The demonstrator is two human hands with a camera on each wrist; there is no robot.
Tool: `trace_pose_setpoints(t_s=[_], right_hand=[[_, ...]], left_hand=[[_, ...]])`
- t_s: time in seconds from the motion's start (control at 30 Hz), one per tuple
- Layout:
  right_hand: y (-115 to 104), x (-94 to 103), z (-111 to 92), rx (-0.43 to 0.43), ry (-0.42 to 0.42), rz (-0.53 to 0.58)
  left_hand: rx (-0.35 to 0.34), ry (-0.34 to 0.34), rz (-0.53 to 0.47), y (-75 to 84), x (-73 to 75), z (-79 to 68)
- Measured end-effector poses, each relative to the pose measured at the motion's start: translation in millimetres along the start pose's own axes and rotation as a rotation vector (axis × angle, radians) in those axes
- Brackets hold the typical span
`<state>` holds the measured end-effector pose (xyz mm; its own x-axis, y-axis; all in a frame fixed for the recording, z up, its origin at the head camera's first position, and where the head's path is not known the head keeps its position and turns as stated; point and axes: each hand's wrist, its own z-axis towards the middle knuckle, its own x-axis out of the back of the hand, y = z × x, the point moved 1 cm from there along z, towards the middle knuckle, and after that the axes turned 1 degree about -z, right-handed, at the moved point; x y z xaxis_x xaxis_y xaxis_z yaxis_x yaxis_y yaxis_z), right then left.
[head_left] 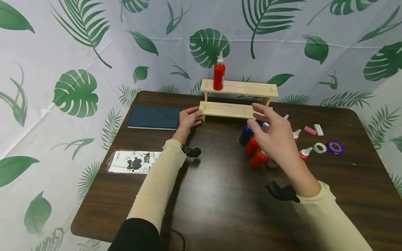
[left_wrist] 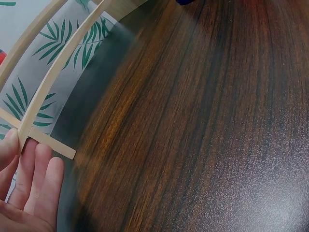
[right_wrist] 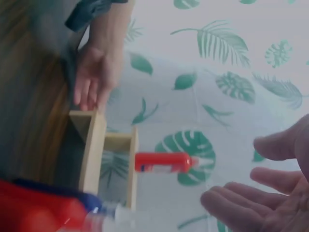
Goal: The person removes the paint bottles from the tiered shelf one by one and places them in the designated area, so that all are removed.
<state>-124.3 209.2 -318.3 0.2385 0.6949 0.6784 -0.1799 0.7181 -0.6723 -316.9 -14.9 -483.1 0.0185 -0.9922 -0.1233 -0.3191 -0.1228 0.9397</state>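
A two-tier wooden shelf (head_left: 226, 108) stands at the back of the table, one red squeeze bottle (head_left: 218, 75) with a white nozzle upright on its top tier. My left hand (head_left: 187, 118) holds the left end of the lower tier, thumb above and fingers beneath the board (left_wrist: 43, 94). In the air over a group of bottles, my right hand (head_left: 274, 134) is empty, its thumb and fingers spread apart. Below it stand red bottles (head_left: 259, 159) and blue bottles (head_left: 245, 134), some partly hidden by the hand. The red bottle (right_wrist: 164, 162) also shows in the right wrist view.
A dark blue notebook (head_left: 154, 117) lies left of the shelf, and a packet with cat drawings (head_left: 132, 161) sits nearer the front. On the right are a pink eraser (head_left: 310, 130), a white eraser (head_left: 318, 130), a white tape roll (head_left: 320, 148) and a purple one (head_left: 335, 147).
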Motion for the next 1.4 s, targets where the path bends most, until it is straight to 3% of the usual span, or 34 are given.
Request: trace_pose_setpoints(t_s=[0.17,0.3,0.5,0.63,0.83,1.0,1.23,1.4], right_hand=[[-9.7,-25.0,51.5,-0.042,-0.138,-0.013],[-6.2,-45.5,95.1,-0.100,-0.195,-0.013],[12.4,-73.6,149.2,-0.140,-0.130,-0.004],[20.0,-89.7,171.2,-0.164,-0.069,-0.013],[23.2,-97.0,185.2,-0.187,-0.011,0.042],[24.5,-103.5,186.9,-0.165,0.034,0.075],[26.5,-104.2,178.6,-0.199,0.079,0.122],[19.4,-93.7,161.7,-0.220,0.123,0.229]], left_hand=[[-0.003,0.009,0.002,0.5,2.3,-1.0],[0.005,0.005,-0.004,0.8,1.5,-1.0],[-0.001,0.001,-0.002,2.6,-2.2,-0.6],[-0.009,0.005,0.003,3.0,-5.4,-0.7],[-0.012,-0.005,0.007,1.2,-13.7,-1.1],[0.004,-0.001,0.009,-1.1,-11.9,-1.6],[-0.006,0.001,0.005,-1.4,-6.8,-1.8],[-0.014,0.013,-0.003,-0.7,-0.9,0.1]])
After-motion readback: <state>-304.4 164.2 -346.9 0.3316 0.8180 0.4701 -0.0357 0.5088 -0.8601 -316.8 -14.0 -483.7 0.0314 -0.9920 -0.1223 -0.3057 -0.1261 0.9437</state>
